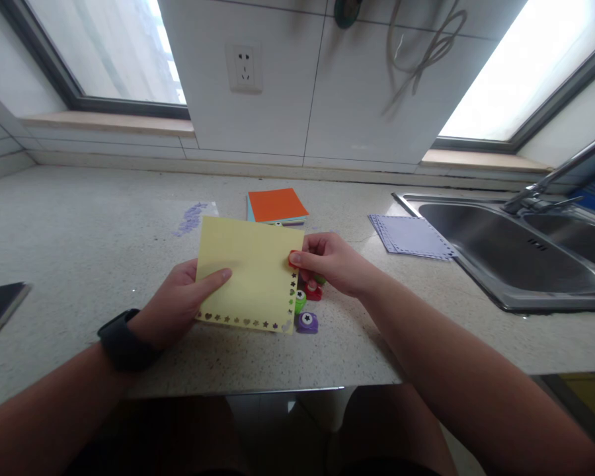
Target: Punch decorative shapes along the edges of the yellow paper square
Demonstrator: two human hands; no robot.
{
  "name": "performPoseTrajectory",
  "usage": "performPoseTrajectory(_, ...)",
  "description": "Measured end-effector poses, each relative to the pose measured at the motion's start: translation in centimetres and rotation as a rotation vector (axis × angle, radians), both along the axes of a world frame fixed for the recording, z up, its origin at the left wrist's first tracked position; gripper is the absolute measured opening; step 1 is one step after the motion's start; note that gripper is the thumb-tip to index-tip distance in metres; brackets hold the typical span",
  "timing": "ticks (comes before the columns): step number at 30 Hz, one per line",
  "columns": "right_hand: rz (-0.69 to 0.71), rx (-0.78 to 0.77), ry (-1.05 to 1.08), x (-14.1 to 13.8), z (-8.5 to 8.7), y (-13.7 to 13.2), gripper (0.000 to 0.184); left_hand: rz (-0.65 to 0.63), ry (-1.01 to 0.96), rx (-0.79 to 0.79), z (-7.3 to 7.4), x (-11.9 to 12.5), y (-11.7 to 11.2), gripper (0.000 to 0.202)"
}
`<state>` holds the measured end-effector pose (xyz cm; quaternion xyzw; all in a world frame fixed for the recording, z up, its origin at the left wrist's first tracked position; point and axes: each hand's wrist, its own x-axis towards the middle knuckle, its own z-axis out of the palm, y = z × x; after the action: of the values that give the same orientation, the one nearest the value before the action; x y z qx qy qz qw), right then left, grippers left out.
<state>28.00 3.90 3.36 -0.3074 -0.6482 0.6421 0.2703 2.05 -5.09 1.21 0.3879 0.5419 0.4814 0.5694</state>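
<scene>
My left hand (193,291) grips a yellow sheet of paper (250,271) by its left side, thumb on top and fingers hidden beneath. Small star, heart and leaf cut-outs run along the sheet's bottom edge and up its right edge. At the upper right edge, my right hand (327,260) pinches a red craft punch (294,258), which sits on the paper's border. On the counter just below lie another red punch (313,290), a green punch (300,301) and a purple punch (307,322), partly covered by the sheet and hand.
Behind the sheet is a stack of coloured paper with an orange sheet (279,204) on top. Punched lavender sheets (411,236) lie beside the steel sink (476,291) at right. Purple paper bits (192,219) are scattered at left. A dark flat object (0,307) sits at the far left.
</scene>
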Motion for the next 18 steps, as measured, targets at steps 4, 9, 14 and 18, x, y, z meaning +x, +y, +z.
performPoseTrajectory(4,-0.033,-0.011,-0.009,0.0,0.2,0.1,0.03,-0.003,-0.01,0.0,0.0,0.0,0.0,0.034)
performPoseTrajectory(9,-0.107,-0.044,0.05,0.1,0.3,0.5,0.03,-0.002,-0.014,0.001,0.0,0.0,0.1,0.035)
performPoseTrajectory(14,-0.242,-0.061,0.134,0.4,0.5,1.3,0.024,-0.005,-0.029,0.013,0.0,0.0,0.1,0.035)
performPoseTrajectory(18,-0.426,0.041,0.121,1.0,0.4,2.5,0.025,-0.016,-0.032,0.033,-0.2,-0.1,0.1,0.037)
